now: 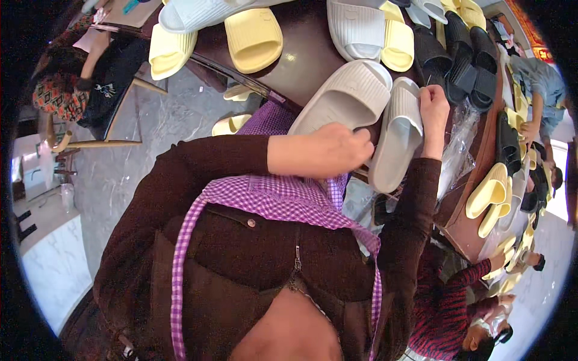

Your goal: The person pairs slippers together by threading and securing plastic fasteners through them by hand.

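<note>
My left hand (328,150) closes on the near edge of a grey ribbed slipper (346,99) that lies on the dark table. My right hand (435,114) pinches the far edge of a second grey slipper (394,138), which stands tilted on its side beside the first. The two slippers touch along their inner edges. A clear plastic bag (460,141) lies crumpled just right of my right hand.
Yellow slippers (253,36), white slippers (355,27) and black slippers (463,60) cover the brown table (307,66). More yellow slippers (490,195) are piled at the right. Other people work at the right edge and lower right. A wooden chair (90,102) stands at the left on grey floor.
</note>
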`<state>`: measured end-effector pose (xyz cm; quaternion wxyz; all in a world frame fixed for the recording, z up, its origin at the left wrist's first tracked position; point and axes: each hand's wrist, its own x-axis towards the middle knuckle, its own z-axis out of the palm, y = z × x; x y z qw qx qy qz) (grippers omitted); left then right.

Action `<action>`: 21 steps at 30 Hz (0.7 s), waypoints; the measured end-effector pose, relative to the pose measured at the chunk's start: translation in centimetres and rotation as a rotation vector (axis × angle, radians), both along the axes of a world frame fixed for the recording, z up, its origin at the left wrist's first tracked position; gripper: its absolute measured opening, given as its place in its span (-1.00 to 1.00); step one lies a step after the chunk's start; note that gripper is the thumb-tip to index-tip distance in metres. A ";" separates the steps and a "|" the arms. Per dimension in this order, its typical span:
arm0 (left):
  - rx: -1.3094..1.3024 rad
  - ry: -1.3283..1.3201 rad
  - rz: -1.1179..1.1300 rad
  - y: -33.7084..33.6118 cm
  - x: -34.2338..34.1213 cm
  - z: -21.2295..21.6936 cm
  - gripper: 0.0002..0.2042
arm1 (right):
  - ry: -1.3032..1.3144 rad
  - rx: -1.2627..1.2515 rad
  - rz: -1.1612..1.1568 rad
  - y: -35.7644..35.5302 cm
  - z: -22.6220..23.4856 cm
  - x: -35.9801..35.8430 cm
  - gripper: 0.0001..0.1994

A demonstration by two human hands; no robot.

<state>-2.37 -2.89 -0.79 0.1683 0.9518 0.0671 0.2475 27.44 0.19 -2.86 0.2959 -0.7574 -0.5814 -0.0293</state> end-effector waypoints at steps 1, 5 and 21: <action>-0.028 -0.029 0.027 0.5 0.1 -0.9 -0.91 | -0.003 0.005 0.002 0.0 0.0 0.0 -0.83; 0.122 -0.155 0.063 3.8 0.7 -2.7 -0.90 | 0.099 0.020 0.013 -0.3 0.2 -0.4 -0.86; 0.038 -0.052 0.028 5.5 3.4 -4.8 -0.74 | 0.652 -0.266 0.558 3.8 2.2 -4.8 -0.91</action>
